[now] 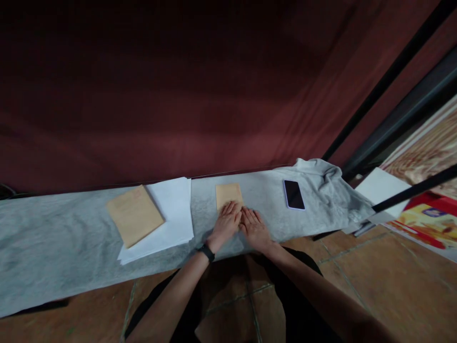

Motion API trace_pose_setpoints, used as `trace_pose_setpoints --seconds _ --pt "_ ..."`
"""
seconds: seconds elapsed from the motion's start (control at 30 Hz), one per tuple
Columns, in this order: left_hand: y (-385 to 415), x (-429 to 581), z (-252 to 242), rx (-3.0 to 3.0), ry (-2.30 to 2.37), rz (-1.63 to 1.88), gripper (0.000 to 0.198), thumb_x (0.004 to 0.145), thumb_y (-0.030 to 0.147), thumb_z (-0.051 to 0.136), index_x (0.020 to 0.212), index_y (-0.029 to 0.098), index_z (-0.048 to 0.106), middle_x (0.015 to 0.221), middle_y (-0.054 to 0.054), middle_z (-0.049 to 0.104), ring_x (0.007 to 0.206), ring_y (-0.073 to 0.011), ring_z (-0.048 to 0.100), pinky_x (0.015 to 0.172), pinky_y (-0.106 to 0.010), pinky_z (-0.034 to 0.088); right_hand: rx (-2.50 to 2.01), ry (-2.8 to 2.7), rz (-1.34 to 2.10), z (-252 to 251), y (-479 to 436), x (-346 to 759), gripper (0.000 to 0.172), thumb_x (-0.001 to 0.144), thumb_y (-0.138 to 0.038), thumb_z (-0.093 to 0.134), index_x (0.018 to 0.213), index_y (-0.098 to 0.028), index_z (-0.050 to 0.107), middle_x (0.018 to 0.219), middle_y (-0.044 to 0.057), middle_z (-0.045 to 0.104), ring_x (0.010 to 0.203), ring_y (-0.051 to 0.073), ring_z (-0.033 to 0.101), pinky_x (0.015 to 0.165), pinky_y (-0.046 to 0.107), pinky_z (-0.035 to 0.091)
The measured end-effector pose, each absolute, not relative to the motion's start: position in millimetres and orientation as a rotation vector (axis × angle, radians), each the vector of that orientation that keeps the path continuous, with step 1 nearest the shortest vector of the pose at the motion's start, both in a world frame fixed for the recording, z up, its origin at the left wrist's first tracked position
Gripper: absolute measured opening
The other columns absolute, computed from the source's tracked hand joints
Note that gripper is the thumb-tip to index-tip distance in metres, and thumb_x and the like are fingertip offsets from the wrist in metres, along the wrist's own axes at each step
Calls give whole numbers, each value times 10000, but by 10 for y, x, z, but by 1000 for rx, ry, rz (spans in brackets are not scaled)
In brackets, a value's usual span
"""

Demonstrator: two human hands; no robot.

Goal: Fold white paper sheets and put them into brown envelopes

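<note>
A person leans both bare hands over a long, narrow surface draped in a grey cloth. In front of the person, near the cloth's middle, lies a small brown envelope, flat, its far end in plain sight and its near end under the fingers. The left hand, with a black wristband, lies palm down on it, fingers stretched out. The right hand is flattened too, its fingers slightly spread, reaching the envelope's near right corner. The hands sit side by side, tips angled toward each other; whether the thumbs touch, I cannot tell.

To the left, a larger brown envelope rests askew on a stack of white paper. To the right, well apart from the hands, a phone with a dark screen and a pale purple edge lies face up. Beyond it the cloth is bunched into folds. A dark red wall rises behind. Below are dark trousers and a brown tiled floor. At far right stands a red and yellow printed box.
</note>
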State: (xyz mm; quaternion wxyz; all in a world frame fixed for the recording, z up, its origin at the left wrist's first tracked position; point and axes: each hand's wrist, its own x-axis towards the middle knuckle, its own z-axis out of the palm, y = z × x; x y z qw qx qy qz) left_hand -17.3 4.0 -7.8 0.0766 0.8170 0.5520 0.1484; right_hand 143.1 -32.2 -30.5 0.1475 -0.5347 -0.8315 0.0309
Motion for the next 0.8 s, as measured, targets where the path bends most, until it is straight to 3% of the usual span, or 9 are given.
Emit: trace_pose_setpoints --seconds 0.1,0.3,0.63,0.8 --pt "390 -68 -117 2459 1682 295 567 1050 343 280 1543 110 436 1622 -138 433 1539 -249 338 1256 -472 294 -1519 -2381 125 -318 -368 1399 507 1050 -285 381 1500 -102 527 1564 152 497 1465 271 467 1245 485 309" --pt "682 -132 -153 2351 1934 273 620 1041 350 253 1589 75 347 1664 -162 340 1573 -258 256 1280 -472 219 -1528 -2397 213 -260 -408 1432 535 1058 -300 366 1565 -145 439 1625 93 413 1498 244 419 1257 457 291" --pt "-254 -432 -270 2343 2031 205 653 1057 417 256 1600 56 309 1668 -190 317 1571 -295 255 1266 -500 263 -1601 -2325 237 -185 -446 1431 512 1066 -278 346 1545 -149 472 1612 96 441 1480 262 444 1239 473 304" --pt "-571 -309 -219 2455 1889 267 571 1065 368 275 1608 203 337 1689 -79 308 1580 -262 233 1275 -522 253 -1542 -2382 215 -205 -482 1377 513 1079 -289 319 1556 -156 454 1625 89 421 1502 249 409 1255 464 263"
